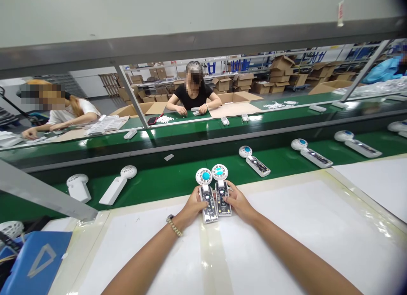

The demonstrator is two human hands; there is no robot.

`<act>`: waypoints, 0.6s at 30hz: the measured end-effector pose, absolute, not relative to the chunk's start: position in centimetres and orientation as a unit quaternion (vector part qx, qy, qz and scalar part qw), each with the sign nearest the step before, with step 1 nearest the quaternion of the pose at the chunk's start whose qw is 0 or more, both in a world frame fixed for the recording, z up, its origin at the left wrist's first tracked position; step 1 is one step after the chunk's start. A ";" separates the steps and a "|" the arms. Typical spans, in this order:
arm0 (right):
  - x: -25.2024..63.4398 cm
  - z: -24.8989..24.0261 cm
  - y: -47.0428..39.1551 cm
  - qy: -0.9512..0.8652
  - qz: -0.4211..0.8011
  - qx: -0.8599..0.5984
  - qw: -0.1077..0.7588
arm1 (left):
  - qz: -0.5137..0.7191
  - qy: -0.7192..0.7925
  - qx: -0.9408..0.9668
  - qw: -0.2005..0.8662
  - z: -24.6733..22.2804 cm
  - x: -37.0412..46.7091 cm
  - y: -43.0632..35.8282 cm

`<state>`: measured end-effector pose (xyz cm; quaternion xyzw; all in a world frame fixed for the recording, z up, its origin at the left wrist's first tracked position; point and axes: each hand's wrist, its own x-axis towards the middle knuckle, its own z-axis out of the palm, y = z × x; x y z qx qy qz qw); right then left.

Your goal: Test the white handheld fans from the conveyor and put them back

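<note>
My left hand [194, 205] is closed around a handheld fan [208, 208], its thumb lying on the clear front of the handle. A second handheld fan [223, 203] is gripped in my right hand [238, 200], thumb on its front as well. Both fans stand side by side, nearly touching, with round white heads up and blue centres facing me. Dark inner parts show through their clear handles. They are held over the near edge of the green conveyor belt [165, 176], above the white worktop [273, 244].
More handheld fans lie along the belt, one [258, 164] right of my hands and one [116, 186] to the left. A blue bin [41, 261] stands at the lower left beside a metal post [47, 189]. Across the belt, a person [193, 93] handles white parts.
</note>
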<state>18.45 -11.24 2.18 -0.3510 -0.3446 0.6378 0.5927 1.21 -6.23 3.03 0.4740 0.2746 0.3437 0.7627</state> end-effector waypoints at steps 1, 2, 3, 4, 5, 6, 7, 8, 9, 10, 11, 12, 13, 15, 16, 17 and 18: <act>18.5 2.2 -11.3 -0.346 0.638 -0.348 0.593 | 0.343 0.273 0.472 0.765 3.0 1.2 -6.3; 18.5 2.2 -11.3 -0.348 0.639 -0.345 0.593 | 0.343 0.273 0.471 0.766 3.1 1.3 -6.3; 18.5 2.3 -11.3 -0.349 0.639 -0.342 0.593 | 0.342 0.274 0.469 0.767 3.1 1.3 -6.4; 18.5 2.3 -11.3 -0.351 0.640 -0.340 0.593 | 0.340 0.276 0.467 0.768 3.2 1.3 -6.4; 18.5 2.3 -11.4 -0.354 0.639 -0.338 0.593 | 0.337 0.281 0.467 0.768 3.3 1.4 -6.5; 18.5 2.3 -11.4 -0.356 0.639 -0.337 0.593 | 0.334 0.286 0.467 0.767 3.4 1.4 -6.5; 18.5 2.3 -11.4 -0.358 0.638 -0.336 0.593 | 0.330 0.290 0.468 0.767 3.4 1.4 -6.5; 18.5 2.3 -11.4 -0.360 0.637 -0.335 0.594 | 0.327 0.292 0.468 0.767 3.5 1.4 -6.6; 18.5 2.3 -11.4 -0.361 0.636 -0.335 0.595 | 0.326 0.293 0.468 0.768 3.6 1.4 -6.6; 18.5 2.2 -11.4 -0.361 0.634 -0.335 0.596 | 0.326 0.292 0.467 0.768 3.6 1.4 -6.6; 18.5 2.1 -11.3 -0.361 0.632 -0.336 0.597 | 0.325 0.292 0.468 0.768 3.7 1.4 -6.6; 18.5 2.0 -11.3 -0.361 0.631 -0.336 0.599 | 0.325 0.293 0.469 0.768 3.7 1.3 -6.5; 18.5 1.9 -11.3 -0.361 0.630 -0.336 0.600 | 0.326 0.293 0.470 0.766 3.7 1.3 -6.5; 18.5 1.7 -11.2 -0.363 0.629 -0.334 0.601 | 0.328 0.294 0.474 0.763 3.7 1.3 -6.5; 18.5 1.6 -11.2 -0.364 0.629 -0.332 0.602 | 0.329 0.294 0.476 0.761 3.7 1.3 -6.5; 18.5 1.6 -11.2 -0.365 0.628 -0.331 0.602 | 0.331 0.291 0.477 0.760 3.7 1.3 -6.5; 18.5 1.5 -11.2 -0.366 0.628 -0.329 0.602 | 0.332 0.288 0.479 0.760 3.7 1.3 -6.5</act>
